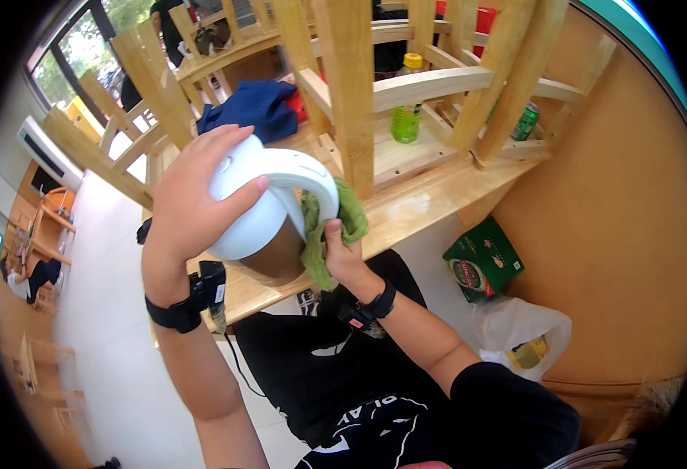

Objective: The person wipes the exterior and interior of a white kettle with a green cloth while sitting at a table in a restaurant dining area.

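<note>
A: What do we have in front of us?

B: A pale blue kettle by the near edge of the table, apparently tilted, between both hands. Whether its base touches the wood, we cannot tell.

A: Grip?

B: Left hand clasps the shell — fingers spread over the top, thumb on the near side, toward the handle. Right hand pinches a green cloth bunched against that handle.

A: How do we expect it to handle?

B: Rigid and smooth, we judge, perhaps slippery under a bare palm. Lightish if empty; its fill is hidden from us. A hard knock could mark it. We trust the thick looped handle first, a palm on the rounded shell second. The cloth looks limp, foldable anywhere.

A: Surfaces?

B: Satin shell, then a brownish lower band — maybe reflective metal, we are unsure. Cloth creased and matt. Tabletop glossy wood.

A: Farther out?

B: Squared wooden chair frames, crumpled navy fabric, a yellow-capped clear bottle with green contents, a cylindrical green can. Lower right, a boxy green carton and a thin, crinkled white plastic bag.
</note>
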A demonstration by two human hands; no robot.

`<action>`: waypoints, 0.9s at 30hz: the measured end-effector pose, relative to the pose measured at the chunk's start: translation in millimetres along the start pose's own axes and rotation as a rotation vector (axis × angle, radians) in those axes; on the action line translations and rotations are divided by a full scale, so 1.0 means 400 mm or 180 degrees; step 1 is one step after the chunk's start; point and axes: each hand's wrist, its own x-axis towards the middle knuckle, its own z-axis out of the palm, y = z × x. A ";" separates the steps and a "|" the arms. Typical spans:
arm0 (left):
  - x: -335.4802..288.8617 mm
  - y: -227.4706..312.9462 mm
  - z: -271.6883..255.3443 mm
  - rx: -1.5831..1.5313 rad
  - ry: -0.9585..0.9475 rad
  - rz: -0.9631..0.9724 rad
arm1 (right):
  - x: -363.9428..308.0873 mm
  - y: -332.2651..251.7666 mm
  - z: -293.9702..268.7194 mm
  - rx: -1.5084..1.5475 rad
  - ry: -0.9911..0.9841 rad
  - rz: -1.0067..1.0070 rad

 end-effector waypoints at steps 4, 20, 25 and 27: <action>-0.007 -0.023 0.003 0.0194 0.0075 0.0082 | -0.020 -0.054 0.059 0.0468 0.0710 0.0689; -0.013 -0.049 0.013 0.0100 0.0064 0.0049 | -0.166 -0.038 0.092 -0.0696 -0.0792 -0.1372; -0.013 -0.065 0.013 -0.0596 0.0019 -0.0041 | -0.043 -0.140 0.169 -0.1810 -0.1481 -0.1671; -0.016 -0.069 0.012 -0.0594 0.0043 0.0031 | -0.043 -0.124 0.176 -0.2368 -0.1518 -0.1846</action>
